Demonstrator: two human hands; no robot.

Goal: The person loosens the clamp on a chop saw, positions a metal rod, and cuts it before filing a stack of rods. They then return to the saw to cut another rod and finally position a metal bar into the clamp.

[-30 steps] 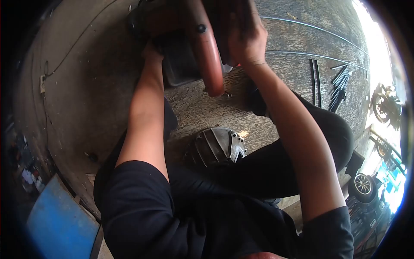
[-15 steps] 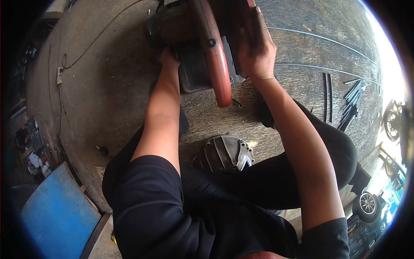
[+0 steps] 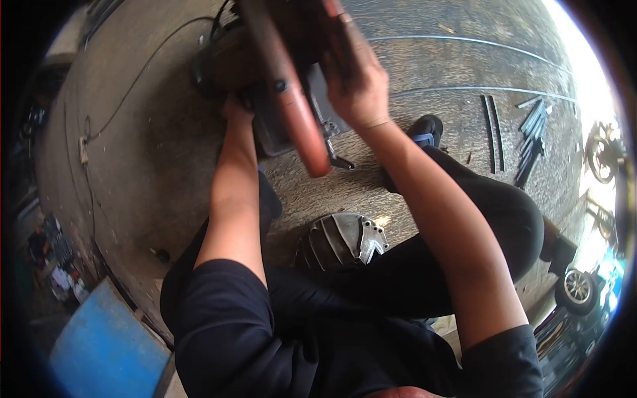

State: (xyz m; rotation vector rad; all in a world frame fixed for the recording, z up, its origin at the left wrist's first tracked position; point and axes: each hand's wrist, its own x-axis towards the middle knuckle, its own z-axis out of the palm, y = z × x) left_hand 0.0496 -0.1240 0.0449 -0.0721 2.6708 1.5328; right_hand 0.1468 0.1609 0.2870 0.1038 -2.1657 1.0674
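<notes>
A chop saw (image 3: 282, 132) with a worn red handle arm and a dark grey base stands on the floor at the top of the view, slightly smeared by motion. My left hand (image 3: 237, 109) is at the left side of its base, below the dark motor housing; its fingers are mostly hidden behind the machine. On the other side, my right hand (image 3: 361, 89) grips the saw at its reddish guard, fingers stretched upward along it. A small black lever (image 3: 342, 162) sticks out near the handle's lower end. Between my legs lies a ribbed grey metal cover (image 3: 342, 240).
A cord (image 3: 142, 73) runs left from the saw across the worn floor. Two long thin rods (image 3: 464, 38) stretch to the right. Two dark strips (image 3: 493, 132) and a bundle of short metal pieces (image 3: 533, 136) lie there too. A blue panel (image 3: 109, 345) is at lower left.
The saw has shifted left and turned a little, with both hands moving along with it. More of my right foot now shows beside it.
</notes>
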